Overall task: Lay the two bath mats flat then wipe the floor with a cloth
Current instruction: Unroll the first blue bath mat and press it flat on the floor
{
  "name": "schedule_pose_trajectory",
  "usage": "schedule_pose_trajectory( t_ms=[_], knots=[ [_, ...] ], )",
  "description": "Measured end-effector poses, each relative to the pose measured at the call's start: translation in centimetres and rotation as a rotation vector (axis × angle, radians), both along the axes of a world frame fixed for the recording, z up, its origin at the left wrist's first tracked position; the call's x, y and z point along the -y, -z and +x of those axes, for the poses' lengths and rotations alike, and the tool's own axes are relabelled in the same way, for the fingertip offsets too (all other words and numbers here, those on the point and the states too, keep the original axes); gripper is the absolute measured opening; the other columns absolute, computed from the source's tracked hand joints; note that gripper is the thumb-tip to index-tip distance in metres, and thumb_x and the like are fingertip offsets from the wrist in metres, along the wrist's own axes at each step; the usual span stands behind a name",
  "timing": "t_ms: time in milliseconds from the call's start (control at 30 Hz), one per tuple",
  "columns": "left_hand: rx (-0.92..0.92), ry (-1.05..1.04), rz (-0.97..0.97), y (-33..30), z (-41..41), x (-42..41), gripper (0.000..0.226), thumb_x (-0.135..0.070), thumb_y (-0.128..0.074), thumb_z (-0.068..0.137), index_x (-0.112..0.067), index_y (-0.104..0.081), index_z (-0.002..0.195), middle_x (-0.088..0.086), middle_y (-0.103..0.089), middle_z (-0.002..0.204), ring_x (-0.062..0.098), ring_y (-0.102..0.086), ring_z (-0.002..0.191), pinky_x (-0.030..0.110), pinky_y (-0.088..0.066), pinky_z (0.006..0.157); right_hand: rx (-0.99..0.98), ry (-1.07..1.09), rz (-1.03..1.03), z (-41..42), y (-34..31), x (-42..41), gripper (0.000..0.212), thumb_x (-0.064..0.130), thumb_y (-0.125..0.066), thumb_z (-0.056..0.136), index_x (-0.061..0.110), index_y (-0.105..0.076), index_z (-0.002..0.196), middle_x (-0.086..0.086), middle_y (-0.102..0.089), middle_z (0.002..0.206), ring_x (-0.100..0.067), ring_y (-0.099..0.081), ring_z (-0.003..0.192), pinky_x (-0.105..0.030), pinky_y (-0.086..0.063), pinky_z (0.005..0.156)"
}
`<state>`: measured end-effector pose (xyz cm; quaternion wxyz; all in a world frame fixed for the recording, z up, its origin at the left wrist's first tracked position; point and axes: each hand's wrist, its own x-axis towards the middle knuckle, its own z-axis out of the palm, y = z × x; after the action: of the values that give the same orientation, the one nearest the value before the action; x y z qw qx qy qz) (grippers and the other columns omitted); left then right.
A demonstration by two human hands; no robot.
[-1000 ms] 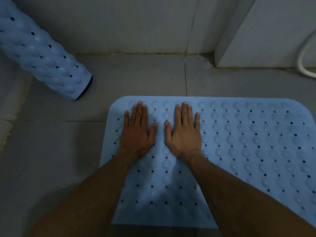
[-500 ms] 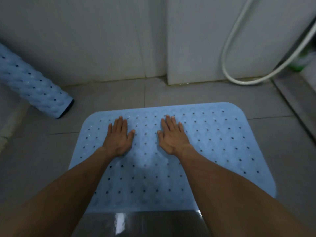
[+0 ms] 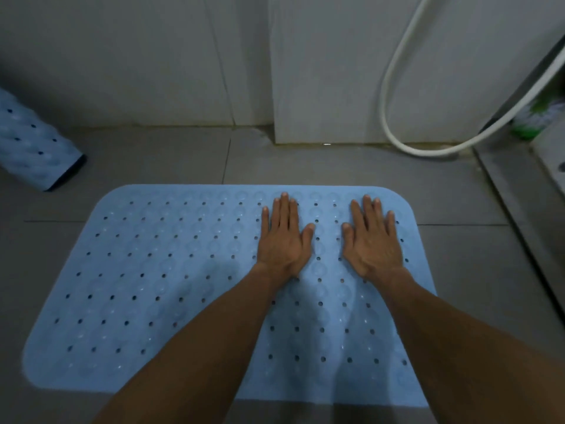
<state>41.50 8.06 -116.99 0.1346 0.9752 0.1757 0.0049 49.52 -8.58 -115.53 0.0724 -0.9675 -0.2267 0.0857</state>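
Note:
A light blue bath mat (image 3: pixel 146 270) with bumps and small holes lies spread flat on the grey tiled floor. My left hand (image 3: pixel 282 237) and my right hand (image 3: pixel 371 240) press palm-down on its far right part, fingers apart, holding nothing. A second blue mat (image 3: pixel 33 148) lies rolled up at the far left by the wall. No cloth is in view.
White tiled walls (image 3: pixel 153 56) close off the back, with a corner jutting out at centre. A white hose (image 3: pixel 394 123) loops down at the back right. A metal threshold (image 3: pixel 526 197) runs along the right, with a green object (image 3: pixel 532 117) beyond it.
Both hands have slid from the mat's left part across to its right part, staying flat on it. The view has swung right, so the rolled mat sits further left.

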Motion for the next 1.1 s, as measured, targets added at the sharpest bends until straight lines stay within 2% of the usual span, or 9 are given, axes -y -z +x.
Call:
schedule_pose_trajectory(
  t_ms=[133, 300, 433, 567, 867, 1100],
  knots=[
    [0.035, -0.026, 0.03, 1.1, 0.3, 0.0, 0.071, -0.05, -0.012, 0.099, -0.008, -0.004, 0.156, 0.009, 0.003, 0.164, 0.02, 0.007, 0.151, 0.047, 0.004, 0.122, 0.048, -0.011, 0.017, 0.5, 1.2, 0.3, 0.063, 0.049, -0.009, 0.102, 0.023, 0.003, 0.158, -0.002, 0.01, 0.166, -0.017, 0.015, 0.152, -0.044, 0.011, 0.122],
    [0.017, -0.025, 0.011, 0.4, 0.3, 0.3, 0.072, -0.052, -0.01, 0.099, -0.008, 0.0, 0.156, 0.009, 0.008, 0.164, 0.02, 0.011, 0.151, 0.048, 0.002, 0.122, 0.027, 0.023, 0.033, 0.7, 0.8, 0.0, 0.063, 0.048, -0.013, 0.102, 0.022, -0.008, 0.159, -0.002, 0.001, 0.167, -0.019, 0.007, 0.153, -0.047, 0.003, 0.124],
    [-0.027, -0.031, 0.016, 0.4, 0.3, 0.3, 0.071, -0.052, -0.011, 0.101, -0.008, 0.006, 0.155, 0.008, 0.014, 0.163, 0.019, 0.017, 0.149, 0.049, 0.001, 0.122, 0.037, 0.02, 0.023, 0.5, 0.7, -0.1, 0.064, 0.049, -0.012, 0.102, 0.021, -0.007, 0.159, -0.004, 0.002, 0.167, -0.019, 0.008, 0.153, -0.049, 0.001, 0.124],
    [-0.029, -0.035, 0.001, 0.0, 0.5, 0.5, 0.07, -0.049, -0.015, 0.101, -0.008, 0.003, 0.155, 0.01, 0.011, 0.163, 0.019, 0.015, 0.15, 0.05, -0.001, 0.122, 0.024, 0.015, -0.007, 0.6, 0.6, -0.1, 0.065, 0.049, -0.009, 0.101, 0.02, -0.002, 0.159, -0.005, 0.008, 0.166, -0.019, 0.013, 0.152, -0.049, 0.002, 0.124],
    [-0.047, -0.017, 0.02, -0.8, 0.8, 0.3, 0.071, -0.046, -0.026, 0.101, -0.004, -0.005, 0.155, 0.013, 0.005, 0.163, 0.024, 0.008, 0.151, 0.052, -0.004, 0.121, 0.004, 0.037, 0.017, 0.7, 0.6, -0.2, 0.063, 0.043, -0.024, 0.104, 0.019, -0.006, 0.159, -0.005, 0.001, 0.167, -0.018, 0.009, 0.153, -0.051, -0.004, 0.123],
    [-0.073, -0.019, 0.033, -0.8, 0.8, 0.3, 0.072, -0.046, -0.027, 0.101, -0.003, -0.006, 0.155, 0.013, 0.003, 0.163, 0.024, 0.006, 0.151, 0.052, -0.007, 0.121, 0.126, -0.013, 0.104, 0.5, 0.2, 0.2, 0.06, 0.034, -0.037, 0.103, 0.01, -0.022, 0.156, -0.012, -0.015, 0.164, -0.024, -0.006, 0.153, -0.054, -0.012, 0.121]
  ],
)
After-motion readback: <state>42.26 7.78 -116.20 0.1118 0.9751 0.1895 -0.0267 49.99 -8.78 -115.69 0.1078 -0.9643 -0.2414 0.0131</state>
